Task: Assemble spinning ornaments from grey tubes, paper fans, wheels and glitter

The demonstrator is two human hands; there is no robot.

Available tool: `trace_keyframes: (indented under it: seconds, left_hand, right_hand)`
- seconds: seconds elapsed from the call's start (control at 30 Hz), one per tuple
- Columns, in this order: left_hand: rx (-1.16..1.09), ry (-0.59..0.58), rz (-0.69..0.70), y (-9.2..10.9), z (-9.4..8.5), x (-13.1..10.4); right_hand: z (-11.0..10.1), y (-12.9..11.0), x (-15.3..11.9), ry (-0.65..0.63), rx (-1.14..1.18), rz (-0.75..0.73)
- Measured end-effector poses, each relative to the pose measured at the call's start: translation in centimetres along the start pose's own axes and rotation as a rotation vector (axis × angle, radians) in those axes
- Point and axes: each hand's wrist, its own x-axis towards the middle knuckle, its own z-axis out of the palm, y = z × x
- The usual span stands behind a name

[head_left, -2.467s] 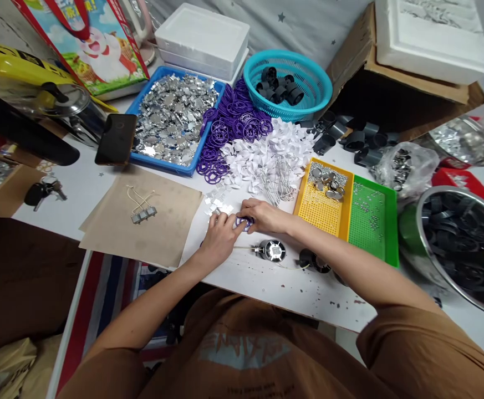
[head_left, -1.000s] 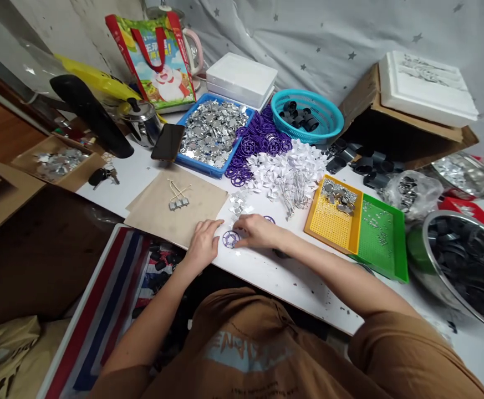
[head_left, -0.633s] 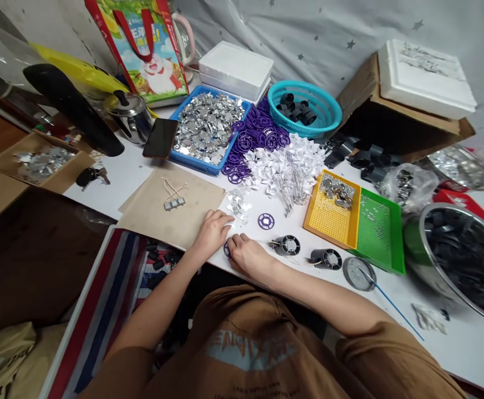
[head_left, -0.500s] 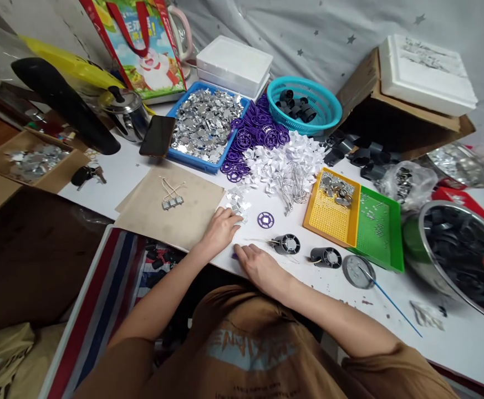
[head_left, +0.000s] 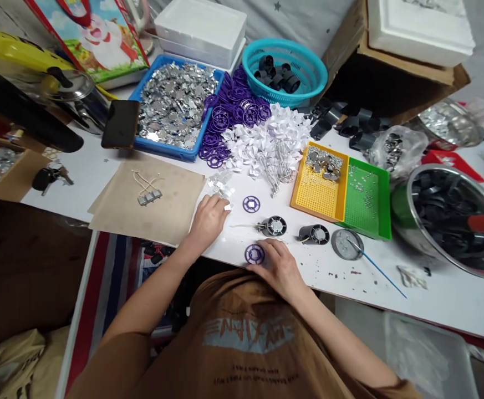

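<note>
My left hand point(head_left: 209, 219), fingers curled together, is at the near edge of some loose small silver squares point(head_left: 222, 185); a shiny square shows at its fingertips. My right hand point(head_left: 281, 266) has thumb and fingers about the rim of a purple spoked ring point(head_left: 254, 254) lying at the table's front edge. Farther back lies a second purple ring point(head_left: 251, 204) with a pale square in its centre. Between that ring and my right hand is a black cylinder point(head_left: 274, 225) with a spoked end and a pale cord; another black cylinder point(head_left: 314, 234) lies to its right.
A blue tray point(head_left: 167, 152) of silver pieces, purple rings point(head_left: 225, 119) and white folded pieces point(head_left: 262, 138) fill the back. Yellow point(head_left: 316, 194) and green point(head_left: 368, 213) trays, a round dish point(head_left: 347, 244) with a blue stick and a metal pot point(head_left: 408, 221) stand right. Brown sheets point(head_left: 154, 221) lie left.
The view has shifted. My right hand has moved rightward off the left hand's side, and the purple ring formerly mostly under its fingers is now plainly visible. My left hand stays by the silver squares.
</note>
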Motion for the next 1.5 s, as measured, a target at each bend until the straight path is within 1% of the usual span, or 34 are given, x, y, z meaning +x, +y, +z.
trace_keyframes:
  seconds: [0.07, 0.17, 0.23, 0.3, 0.33, 0.43, 0.53, 0.67, 0.73, 0.83, 0.9, 1.0, 1.07, 1.17, 1.33, 1.5]
  left_hand:
    - [-0.024, 0.01, -0.035, 0.9, -0.3, -2.1]
    - [-0.058, -0.048, -0.061, 2.3, 0.5, -5.3]
    - [-0.068, -0.05, -0.077, 3.0, 1.3, -7.0]
    - [-0.069, -0.023, -0.095, 3.4, 2.0, -7.9]
    - [-0.075, -0.015, -0.103, 3.5, 2.1, -8.2]
    - [-0.148, -0.024, -0.09, 3.3, 1.8, -8.4]
    - [-0.202, -0.05, -0.072, 3.2, 1.4, -8.3]
    - [-0.178, -0.062, -0.072, 3.7, 1.7, -8.4]
    - [-0.21, -0.061, -0.08, 3.9, 1.8, -8.5]
    - [-0.31, -0.01, -0.115, 4.0, 1.4, -8.9]
    - [-0.341, 0.03, -0.109, 3.9, 1.0, -9.2]
    - [-0.29, 0.034, -0.02, 3.6, 0.9, -9.5]
    - [-0.223, 0.007, 0.047, 3.5, 1.1, -9.7]
    - [-0.135, -0.019, 0.108, 3.2, 1.7, -9.7]
    - [-0.103, -0.005, 0.145, 2.7, 2.2, -9.8]
    - [-0.059, -0.04, 0.159, 2.7, 1.8, -9.7]
  right_hand:
    - [0.9, -0.1, -0.3, 0.028, 0.005, 0.031]
    - [1.5, 0.1, -0.5, 0.024, 0.042, 0.035]
    - [1.1, 0.4, -0.6, -0.016, 0.1, 0.0]
    - [0.6, 0.9, -0.9, -0.051, 0.152, -0.035]
    - [0.3, 1.1, -1.0, -0.048, 0.162, -0.039]
    - [0.1, 1.5, -1.5, 0.019, 0.127, -0.006]
    - [0.7, 1.8, -1.5, 0.06, 0.095, -0.001]
    - [1.6, 1.9, -0.4, 0.088, 0.188, -0.081]
    - [1.9, 1.8, 0.5, 0.096, 0.235, -0.134]
    - [2.2, 1.4, 1.8, 0.077, 0.272, -0.208]
    - [2.5, 1.0, 2.5, 0.054, 0.289, -0.249]
    - [2.9, 0.5, 3.2, 0.013, 0.304, -0.275]
    - [3.1, 0.4, 3.4, -0.014, 0.311, -0.272]
    - [3.2, 0.6, 3.6, -0.027, 0.325, -0.253]
    - [3.2, 0.6, 3.4, 0.026, 0.322, -0.195]
    - [3.4, 0.3, 3.0, 0.069, 0.315, -0.176]
